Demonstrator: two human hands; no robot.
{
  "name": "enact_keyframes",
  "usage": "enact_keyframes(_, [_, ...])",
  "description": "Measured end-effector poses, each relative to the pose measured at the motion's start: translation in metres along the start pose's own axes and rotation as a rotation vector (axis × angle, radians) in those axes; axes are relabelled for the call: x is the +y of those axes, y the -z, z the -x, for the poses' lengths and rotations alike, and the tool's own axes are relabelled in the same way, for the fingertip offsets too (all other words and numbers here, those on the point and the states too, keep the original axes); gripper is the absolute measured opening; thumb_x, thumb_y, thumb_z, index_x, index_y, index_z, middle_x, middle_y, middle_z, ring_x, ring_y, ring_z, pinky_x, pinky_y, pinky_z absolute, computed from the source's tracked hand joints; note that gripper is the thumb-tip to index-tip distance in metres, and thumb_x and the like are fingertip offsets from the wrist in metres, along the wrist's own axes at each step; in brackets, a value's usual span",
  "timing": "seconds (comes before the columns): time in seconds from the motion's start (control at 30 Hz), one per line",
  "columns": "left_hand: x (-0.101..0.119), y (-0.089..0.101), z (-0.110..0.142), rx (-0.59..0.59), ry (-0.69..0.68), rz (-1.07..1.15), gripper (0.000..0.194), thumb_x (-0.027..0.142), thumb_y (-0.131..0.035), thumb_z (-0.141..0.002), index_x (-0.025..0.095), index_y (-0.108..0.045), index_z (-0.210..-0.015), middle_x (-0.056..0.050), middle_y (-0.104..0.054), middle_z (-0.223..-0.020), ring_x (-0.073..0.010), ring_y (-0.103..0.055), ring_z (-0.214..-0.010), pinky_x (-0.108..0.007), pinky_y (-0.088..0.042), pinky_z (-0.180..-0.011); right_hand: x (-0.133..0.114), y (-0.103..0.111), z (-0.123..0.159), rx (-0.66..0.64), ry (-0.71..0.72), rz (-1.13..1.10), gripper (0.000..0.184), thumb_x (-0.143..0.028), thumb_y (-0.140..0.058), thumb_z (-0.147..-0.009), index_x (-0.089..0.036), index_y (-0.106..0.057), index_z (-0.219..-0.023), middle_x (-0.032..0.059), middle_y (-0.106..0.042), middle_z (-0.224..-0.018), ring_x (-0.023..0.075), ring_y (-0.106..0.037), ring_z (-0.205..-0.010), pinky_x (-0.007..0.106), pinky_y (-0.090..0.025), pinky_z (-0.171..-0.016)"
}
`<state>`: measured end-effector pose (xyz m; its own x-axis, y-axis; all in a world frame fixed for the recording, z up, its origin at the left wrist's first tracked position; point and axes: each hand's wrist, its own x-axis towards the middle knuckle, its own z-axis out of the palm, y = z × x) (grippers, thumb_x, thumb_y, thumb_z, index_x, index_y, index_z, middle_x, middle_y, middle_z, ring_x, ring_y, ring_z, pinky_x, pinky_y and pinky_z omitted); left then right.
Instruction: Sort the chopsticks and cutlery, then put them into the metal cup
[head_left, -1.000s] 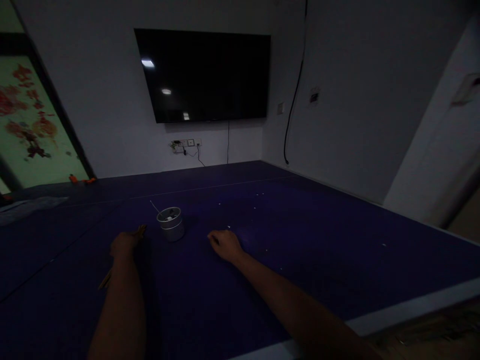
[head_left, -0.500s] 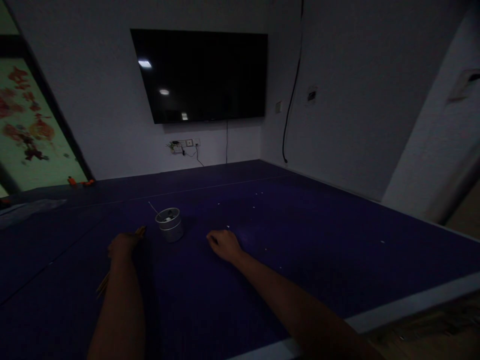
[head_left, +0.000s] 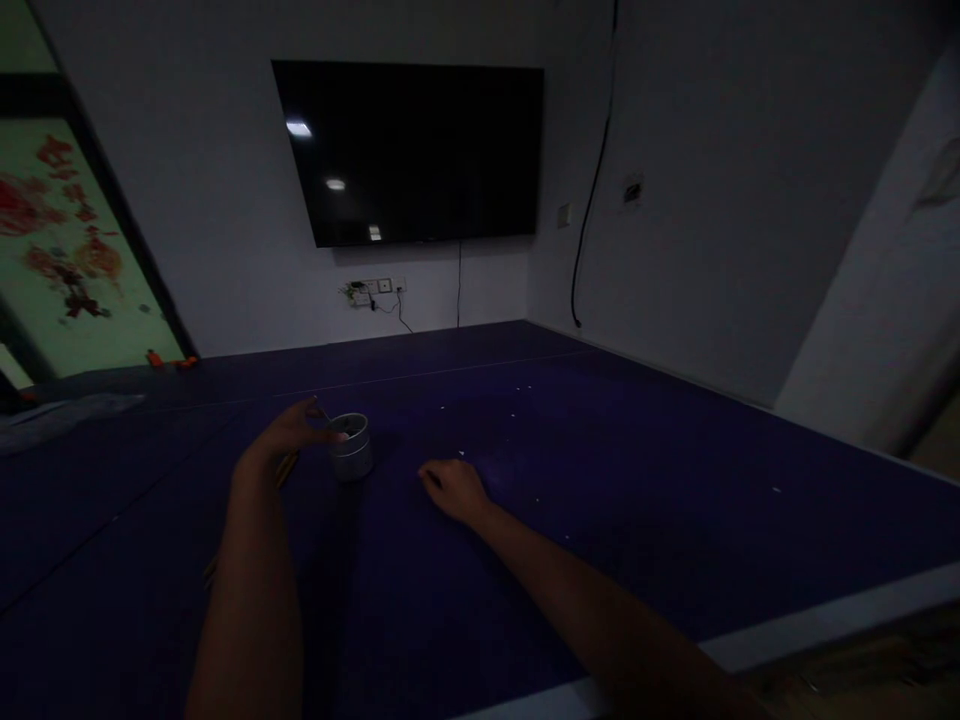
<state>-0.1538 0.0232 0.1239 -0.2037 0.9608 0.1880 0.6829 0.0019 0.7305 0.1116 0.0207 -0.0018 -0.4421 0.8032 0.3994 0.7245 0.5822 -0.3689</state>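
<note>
My left hand (head_left: 289, 432) reaches over the near-left side of a small grey metal cup (head_left: 352, 460). Its thumb and fingers are spread at the rim, beside a thin pale stick that leans out of the cup. Dimness hides most of what the cup contains. Under my left forearm lies a bundle of thin brown sticks (head_left: 286, 468), only its two ends showing. My right hand (head_left: 454, 488) rests on the purple tabletop (head_left: 420, 590), right of the cup, fingers curled in and nothing visible in them.
Small white scraps (head_left: 461, 453) are scattered beyond and right of my right hand. Clear plastic film (head_left: 71, 415) lies at the far left, with orange objects (head_left: 172, 360) behind it. A television (head_left: 420, 150) hangs on the wall, and a black cable (head_left: 592, 200) dangles near the corner.
My left hand has left the brown stick bundle and moved up and right to the cup's rim, its fingers spreading. The right hand has stayed in place. The view has shifted slightly.
</note>
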Motion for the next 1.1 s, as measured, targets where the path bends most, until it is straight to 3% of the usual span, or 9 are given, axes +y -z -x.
enact_keyframes(0.13, [0.006,-0.014,0.001,0.014,0.019,0.029,0.105,0.028,-0.082,-0.036,0.012,-0.04,-0.13,-0.015,-0.059,-0.118,-0.0294,-0.058,-0.106,-0.034,-0.049,-0.081,-0.001,0.001,0.0,0.0,-0.006,0.004,0.028,-0.026,-0.041,-0.089,-0.023,-0.067,-0.099,0.0033,-0.071,-0.096,0.0158,-0.064,-0.087,0.023,-0.043,-0.074])
enact_keyframes(0.27, [0.003,-0.017,-0.005,0.072,-0.042,0.052,0.1,0.028,-0.082,-0.033,0.013,-0.045,-0.124,-0.01,-0.064,-0.105,-0.0274,-0.061,-0.098,-0.032,-0.049,-0.075,-0.002,0.001,0.0,0.002,-0.006,0.019,0.028,-0.028,-0.041,-0.089,-0.022,-0.067,-0.097,0.0039,-0.071,-0.096,0.0165,-0.065,-0.087,0.024,-0.043,-0.073])
enact_keyframes(0.43, [-0.003,-0.013,-0.012,0.087,-0.078,-0.017,0.066,0.031,-0.08,-0.034,0.014,-0.06,-0.094,-0.003,-0.066,-0.081,-0.0226,-0.063,-0.082,-0.029,-0.048,-0.069,-0.001,0.0,-0.001,0.005,0.003,0.017,0.028,-0.027,-0.041,-0.089,-0.023,-0.067,-0.096,0.0028,-0.071,-0.096,0.0157,-0.065,-0.086,0.023,-0.042,-0.072])
enact_keyframes(0.57, [-0.003,-0.013,-0.011,0.078,-0.075,0.017,0.042,0.036,-0.077,-0.037,0.017,-0.06,-0.071,-0.002,-0.065,-0.07,-0.0204,-0.062,-0.074,-0.027,-0.046,-0.064,0.0,-0.002,-0.001,0.007,0.012,0.002,0.027,-0.027,-0.041,-0.089,-0.023,-0.067,-0.097,0.0028,-0.071,-0.093,0.0153,-0.065,-0.085,0.023,-0.042,-0.072])
enact_keyframes(0.77, [0.001,-0.012,-0.006,-0.083,-0.064,0.001,0.028,0.038,-0.075,-0.04,0.019,-0.061,-0.056,-0.001,-0.065,-0.06,-0.0214,-0.063,-0.07,-0.028,-0.046,-0.064,0.001,-0.003,0.0,0.026,0.005,-0.02,0.027,-0.029,-0.042,-0.089,-0.023,-0.067,-0.098,0.0032,-0.071,-0.093,0.0149,-0.064,-0.085,0.022,-0.042,-0.073])
enact_keyframes(0.93, [0.003,-0.007,-0.003,-0.182,-0.064,0.009,0.03,0.036,-0.075,-0.04,0.019,-0.067,-0.062,-0.003,-0.069,-0.068,-0.0223,-0.064,-0.074,-0.029,-0.047,-0.069,-0.001,-0.001,0.0,0.007,0.005,0.001,0.028,-0.029,-0.041,-0.09,-0.023,-0.067,-0.097,0.0034,-0.071,-0.094,0.0155,-0.065,-0.084,0.023,-0.042,-0.072])
enact_keyframes(1.1, [0.004,-0.01,-0.002,-0.174,-0.075,0.002,0.026,0.033,-0.074,-0.04,0.018,-0.068,-0.061,-0.003,-0.069,-0.066,-0.0226,-0.064,-0.074,-0.029,-0.047,-0.069,-0.002,0.0,0.0,0.002,0.002,0.009,0.029,-0.029,-0.04,-0.09,-0.022,-0.066,-0.098,0.004,-0.071,-0.095,0.0167,-0.065,-0.086,0.024,-0.042,-0.072])
